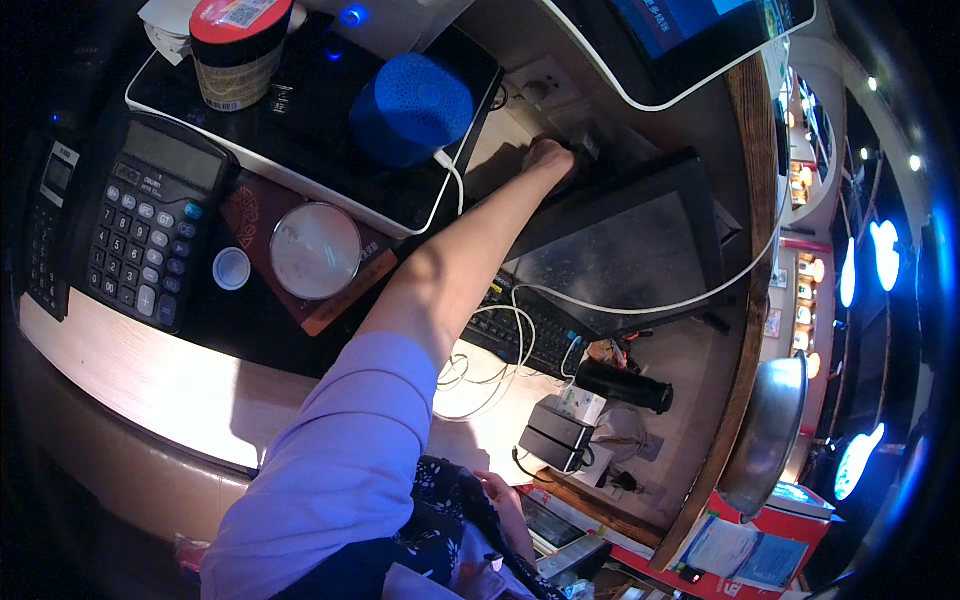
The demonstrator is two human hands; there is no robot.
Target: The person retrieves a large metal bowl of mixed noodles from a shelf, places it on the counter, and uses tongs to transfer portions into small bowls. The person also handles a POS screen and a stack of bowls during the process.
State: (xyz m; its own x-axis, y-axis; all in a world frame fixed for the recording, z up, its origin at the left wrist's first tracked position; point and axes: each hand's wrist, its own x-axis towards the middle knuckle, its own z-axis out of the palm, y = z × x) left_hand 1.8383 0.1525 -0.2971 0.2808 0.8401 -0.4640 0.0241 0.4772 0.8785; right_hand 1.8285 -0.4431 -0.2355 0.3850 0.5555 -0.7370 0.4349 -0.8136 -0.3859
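My left hand (551,159) reaches across the counter to the dark gap behind a tilted black monitor (619,247). Its fingers are in shadow near a wall socket (541,82), and whatever they touch is hidden. My right hand (501,491) is low beside my patterned dark apron (439,499), partly covered, by the counter's edge. Left of my forearm stands a blue round speaker (412,105) with a white cable plugged into it. Under the forearm lies a black keyboard (532,322), with loose white cable (517,367) looped over it.
A calculator (146,225), a round white-topped container (315,251) on a dark red booklet (251,217), and a red-lidded tub (238,56) lie leftward. A black box with a cable (555,439) and a black cylinder (626,386) stand rightward. A wooden ledge (742,300) bears a metal bowl (765,435).
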